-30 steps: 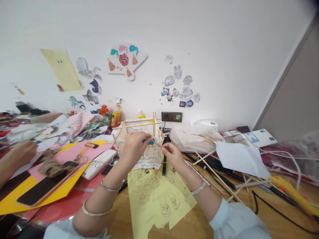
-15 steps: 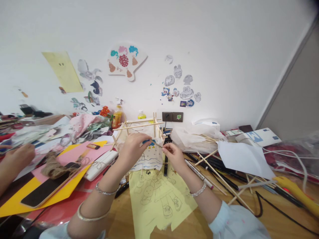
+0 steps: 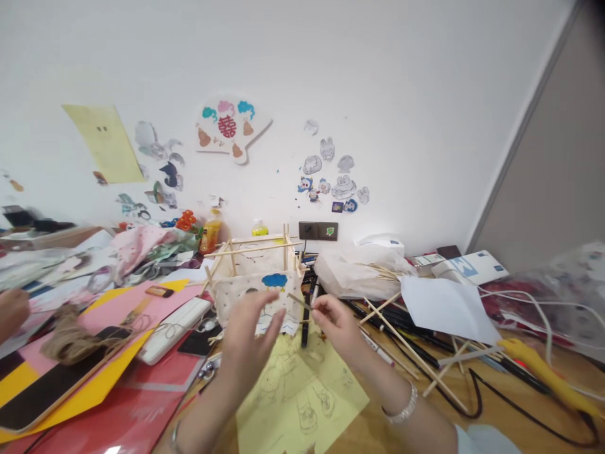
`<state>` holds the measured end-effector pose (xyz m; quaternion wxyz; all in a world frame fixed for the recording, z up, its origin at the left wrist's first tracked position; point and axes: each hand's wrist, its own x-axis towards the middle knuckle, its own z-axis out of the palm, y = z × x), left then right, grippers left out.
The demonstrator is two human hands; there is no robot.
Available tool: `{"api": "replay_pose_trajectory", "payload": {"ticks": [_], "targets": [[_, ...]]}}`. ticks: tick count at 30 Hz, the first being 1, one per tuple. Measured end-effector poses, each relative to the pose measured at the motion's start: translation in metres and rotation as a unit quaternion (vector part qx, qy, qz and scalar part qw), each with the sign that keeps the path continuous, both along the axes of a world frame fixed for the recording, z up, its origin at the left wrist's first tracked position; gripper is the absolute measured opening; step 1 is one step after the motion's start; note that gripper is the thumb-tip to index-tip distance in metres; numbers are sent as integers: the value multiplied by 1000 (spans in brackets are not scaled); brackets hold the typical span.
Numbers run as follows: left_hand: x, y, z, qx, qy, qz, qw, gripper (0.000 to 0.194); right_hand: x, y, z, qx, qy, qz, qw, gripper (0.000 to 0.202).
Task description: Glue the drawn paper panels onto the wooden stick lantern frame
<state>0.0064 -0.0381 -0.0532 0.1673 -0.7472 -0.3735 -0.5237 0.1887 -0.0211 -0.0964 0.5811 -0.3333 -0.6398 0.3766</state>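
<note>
My right hand [image 3: 336, 321] pinches one end of a thin short stick [image 3: 300, 302], which points up and to the left. My left hand [image 3: 250, 331] is apart from it, thumb and fingers spread, with nothing between them. Behind both hands stands a frame of wooden sticks [image 3: 258, 244] with white decorated paper [image 3: 231, 293] on its front; a blue cloud is drawn on it. Part of the paper is hidden by my left hand. Below my hands lies a yellow sheet [image 3: 302, 397] with pencil drawings.
At the far left edge shows another person's hand [image 3: 13, 310]. Twine [image 3: 70, 337], a phone [image 3: 51, 384] and a white power bank [image 3: 174, 329] lie on the left. Crossed sticks [image 3: 411, 347], black pens, a white sheet [image 3: 447, 309] and a yellow glue gun [image 3: 543, 369] are on the right.
My left hand has let go of the thin stick, opened and moved down and left. My right hand still holds the stick. The view has shifted a little.
</note>
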Motion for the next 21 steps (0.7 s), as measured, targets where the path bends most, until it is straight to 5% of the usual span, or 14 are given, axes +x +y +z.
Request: {"api": "replay_pose_trajectory", "payload": {"ticks": [5,9,13,15,17,19,21], "targets": [[44,-37,-50,-211,41,-152,965,25,9,-45,36,16,248,12,969,23],[56,-39,-59,-290,58,-203,933,29,23,-57,50,51,363,-63,928,26],[28,-17,-34,-177,135,-133,966,28,63,-51,33,32,281,-251,926,25],[9,-5,-12,-92,240,-63,964,28,80,-48,25,79,193,-440,873,47],[-5,6,13,-56,341,-34,938,23,84,-47,23,142,45,-537,830,49],[-12,14,37,-42,409,-32,911,19,70,-44,24,172,-100,-469,861,36],[-13,21,56,-37,441,-41,896,16,44,-36,25,140,-176,-288,931,24]]}}
